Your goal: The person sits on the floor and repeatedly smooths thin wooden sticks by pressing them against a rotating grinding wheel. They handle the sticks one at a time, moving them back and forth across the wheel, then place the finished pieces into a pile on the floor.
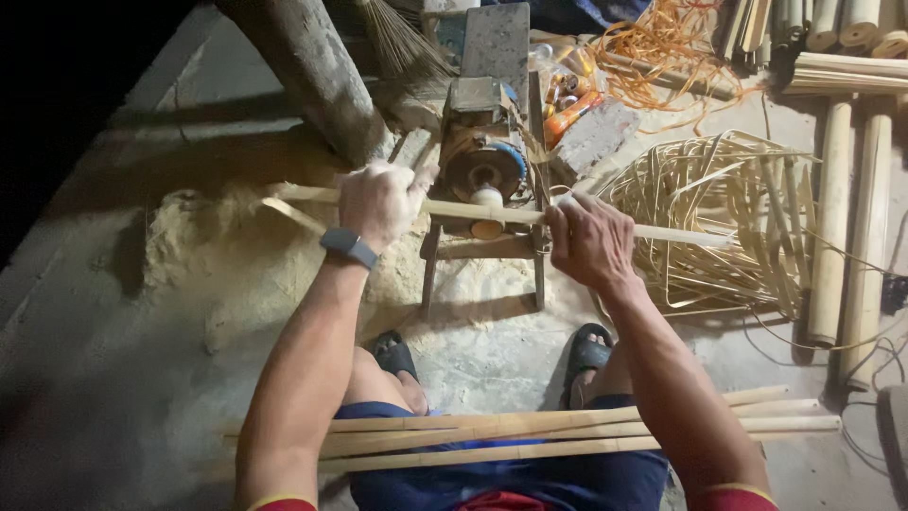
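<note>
A heap of pale sawdust (227, 265) lies on the concrete floor (104, 378) at the left. Just right of it the left hand (376, 203), a dark watch (348, 247) on its wrist, has its fingers curled tight around a long bamboo strip (454, 210). The strip runs level across a small motor-driven sanding wheel (486, 172) on a wooden stand (482, 248). The right hand (588, 241) grips the same strip right of the wheel, fingers wrapped around it. Near, more bamboo strips (567, 431) lie across the person's lap. Far right sit a tangle of thin bamboo slivers (719, 218) and split bamboo poles (832, 227).
</note>
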